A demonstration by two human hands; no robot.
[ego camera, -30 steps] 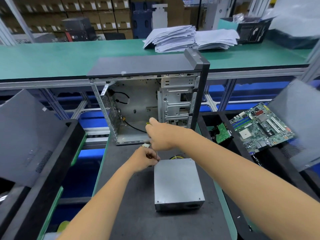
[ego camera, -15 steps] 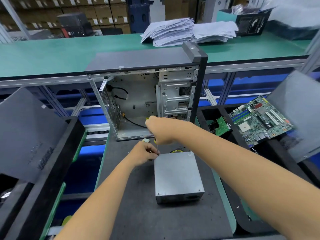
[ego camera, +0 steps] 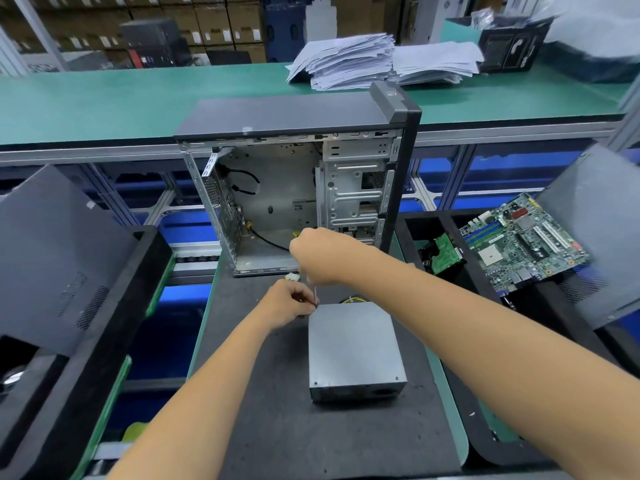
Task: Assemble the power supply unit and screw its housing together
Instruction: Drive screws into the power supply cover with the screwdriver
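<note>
A grey metal power supply unit [ego camera: 355,344] lies flat on the dark mat [ego camera: 277,427], with yellow wires [ego camera: 353,300] showing at its far edge. My right hand [ego camera: 320,254] grips a screwdriver [ego camera: 315,291] whose thin shaft points down at the unit's far left corner. My left hand [ego camera: 289,303] pinches the shaft near its tip at that corner. A white connector [ego camera: 291,277] lies just behind my left hand. The screw itself is hidden by my fingers.
An open computer case [ego camera: 294,188] stands upright behind the unit. A green motherboard [ego camera: 523,242] and a smaller green board [ego camera: 445,254] lie in a black tray [ego camera: 408,220] at right. Dark side panels lean at left [ego camera: 59,258] and right [ego camera: 595,244]. Paper stacks [ego camera: 346,60] lie on the green bench.
Both hands have stayed at the unit's far left corner with the screwdriver. The view has shifted slightly; nothing was let go or picked up.
</note>
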